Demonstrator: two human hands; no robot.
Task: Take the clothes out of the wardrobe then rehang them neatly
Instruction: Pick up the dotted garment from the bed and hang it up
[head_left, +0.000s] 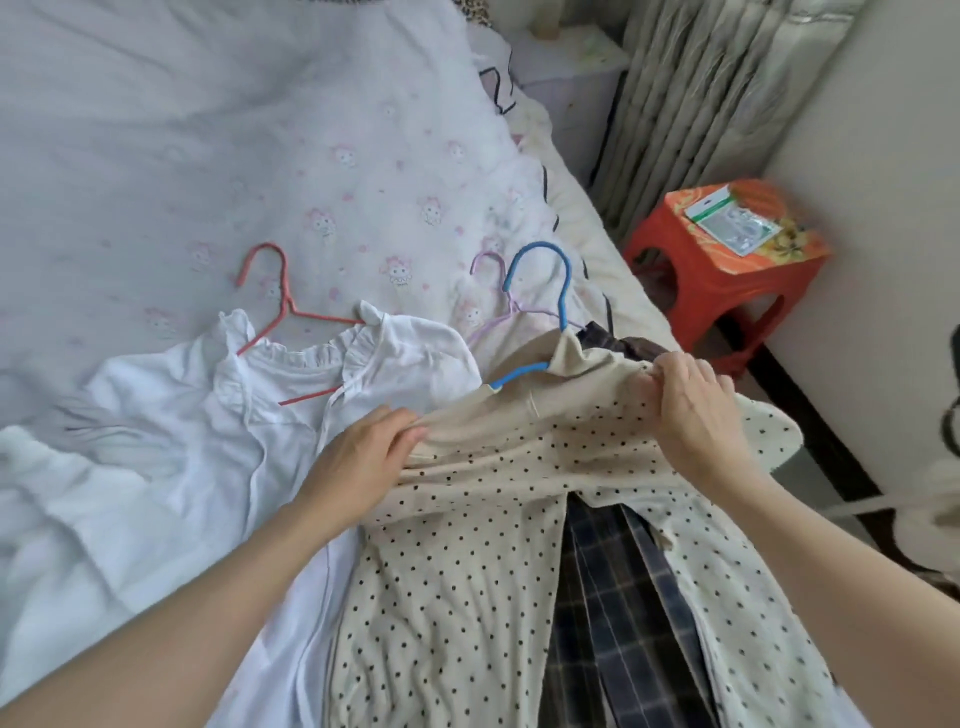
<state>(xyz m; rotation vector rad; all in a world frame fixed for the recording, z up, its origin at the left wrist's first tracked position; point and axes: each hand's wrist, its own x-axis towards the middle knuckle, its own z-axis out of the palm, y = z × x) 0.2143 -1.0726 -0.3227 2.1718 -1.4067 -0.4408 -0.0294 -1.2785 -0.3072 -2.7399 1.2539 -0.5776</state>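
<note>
I observe the cream polka-dot garment (467, 571) lying on the bed (156, 130), its long axis running from the collar at about 12 o'clock down toward 6 o'clock at the lower frame edge. It is cream with small dark dots, its plain beige lining turned out at the neck. The blue hanger (540, 306) sits in the collar, hook pointing to 12 o'clock, one arm showing at the garment's 10 o'clock.

My left hand (363, 452) pinches the shoulder fabric on the 9 o'clock side; my right hand (696, 410) grips the shoulder fabric on the 3 o'clock side, fingers curled over it.

At the garment's 9 o'clock lies the white ruffled blouse (182, 441) on a red hanger (275, 296), hook toward 12 o'clock. A lilac hanger (493, 306) lies just beside the blue one. A dark plaid garment (608, 597) shows under the dotted one.

At 2 o'clock, off the bed, stands a red plastic stool (717, 291) carrying a packet (732, 223).
</note>
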